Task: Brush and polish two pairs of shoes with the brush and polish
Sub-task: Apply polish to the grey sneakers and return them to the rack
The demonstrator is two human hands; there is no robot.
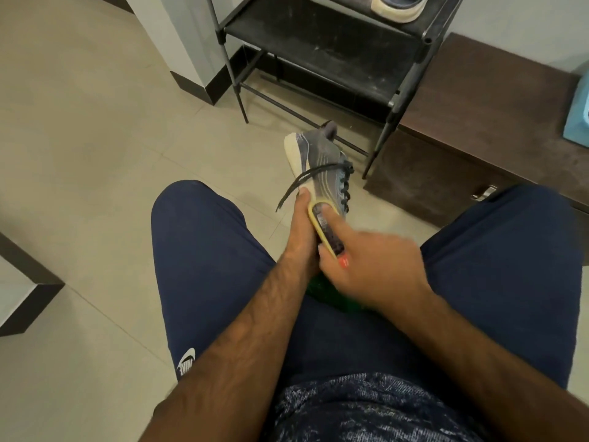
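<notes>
A grey-blue sneaker (322, 161) with a white sole and dark laces is held up above my knees, its heel pointing away from me. My left hand (299, 231) grips its near end from the left. My right hand (379, 272) holds a yellow-edged brush (326, 229) with a dark labelled back and an orange end against the sneaker, the forefinger lying along the brush's back. Something green and blurred (331, 296) shows under my right hand; I cannot tell what it is. No polish container is visible.
A black metal shoe rack (318, 46) stands ahead, with another light-soled shoe (398, 8) on its upper shelf. A low dark brown cabinet (478, 129) is at the right, carrying a light blue object (578, 116). Beige tiled floor (95, 122) lies to the left.
</notes>
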